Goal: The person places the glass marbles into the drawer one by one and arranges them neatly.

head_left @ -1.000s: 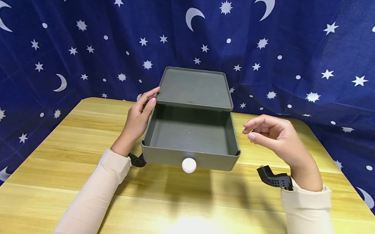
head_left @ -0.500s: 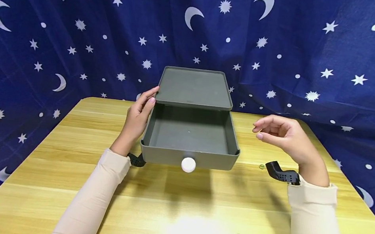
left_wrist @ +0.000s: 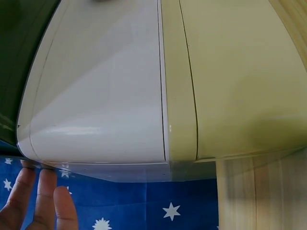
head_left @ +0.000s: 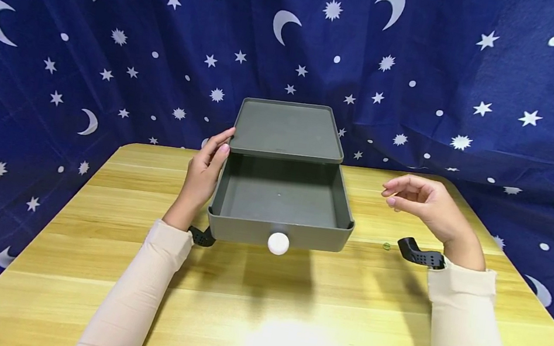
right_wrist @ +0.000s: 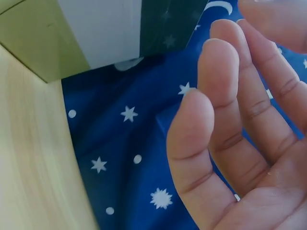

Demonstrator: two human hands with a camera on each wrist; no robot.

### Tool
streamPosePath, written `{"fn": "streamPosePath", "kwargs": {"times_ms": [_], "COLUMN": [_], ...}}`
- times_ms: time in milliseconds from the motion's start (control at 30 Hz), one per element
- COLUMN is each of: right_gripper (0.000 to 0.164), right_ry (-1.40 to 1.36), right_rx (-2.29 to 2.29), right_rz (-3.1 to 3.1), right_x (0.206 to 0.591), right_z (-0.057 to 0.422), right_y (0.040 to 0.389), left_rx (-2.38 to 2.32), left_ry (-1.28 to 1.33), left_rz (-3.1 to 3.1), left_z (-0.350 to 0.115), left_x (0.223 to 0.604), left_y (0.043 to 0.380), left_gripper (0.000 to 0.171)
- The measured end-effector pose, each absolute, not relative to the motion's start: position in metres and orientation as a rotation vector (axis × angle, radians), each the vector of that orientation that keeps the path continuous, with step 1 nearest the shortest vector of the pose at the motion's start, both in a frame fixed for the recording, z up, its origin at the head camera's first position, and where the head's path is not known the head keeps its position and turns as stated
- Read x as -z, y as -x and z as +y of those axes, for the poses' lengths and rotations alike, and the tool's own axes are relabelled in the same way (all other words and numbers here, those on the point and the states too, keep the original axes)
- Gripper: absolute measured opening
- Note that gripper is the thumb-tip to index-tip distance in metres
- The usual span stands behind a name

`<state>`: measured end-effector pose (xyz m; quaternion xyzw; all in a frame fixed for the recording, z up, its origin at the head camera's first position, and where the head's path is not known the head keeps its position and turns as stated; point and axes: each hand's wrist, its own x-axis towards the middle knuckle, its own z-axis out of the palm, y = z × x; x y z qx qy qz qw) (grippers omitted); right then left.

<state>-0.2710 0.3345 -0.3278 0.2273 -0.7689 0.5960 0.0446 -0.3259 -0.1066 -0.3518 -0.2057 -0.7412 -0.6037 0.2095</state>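
A small drawer chest stands on the table, its grey top like a shallow tray. Its top drawer is pulled out toward me, with nothing seen inside and a round white knob on the front. My left hand rests against the chest's upper left side, thumb near the corner of the lid; in the left wrist view its straight fingers touch the box's edge. My right hand hovers to the right of the chest, fingers loosely curved, apart from it and holding nothing.
A tiny green, ring-like thing lies on the wooden table right of the drawer. The chest's lower tiers are white and yellow-green. A blue star-and-moon curtain hangs behind the table and on both sides.
My right hand has moved right, away from the chest, and the tiny green thing has come into view beside its wrist camera. The left hand and the drawer have stayed put.
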Motion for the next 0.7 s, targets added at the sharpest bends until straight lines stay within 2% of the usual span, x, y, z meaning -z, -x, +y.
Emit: {"fn": "streamPosePath", "kwargs": {"times_ms": [233,700], "right_gripper": [0.044,0.040], "right_ry": [-0.678,-0.595], "right_rx": [-1.907,-1.869], "right_rz": [-2.319,-2.431], "right_x": [0.338,0.356], "right_z": [0.343,0.360], "right_y": [0.277,0.285], "left_rx": [1.684,1.679], "left_ry": [0.585,0.587], "left_rz": [-2.058,-2.063], "left_z": [-0.107,-0.107], "left_x": [0.352,0.353], "left_y": [0.326,0.326], "left_gripper": [0.044,0.044]}}
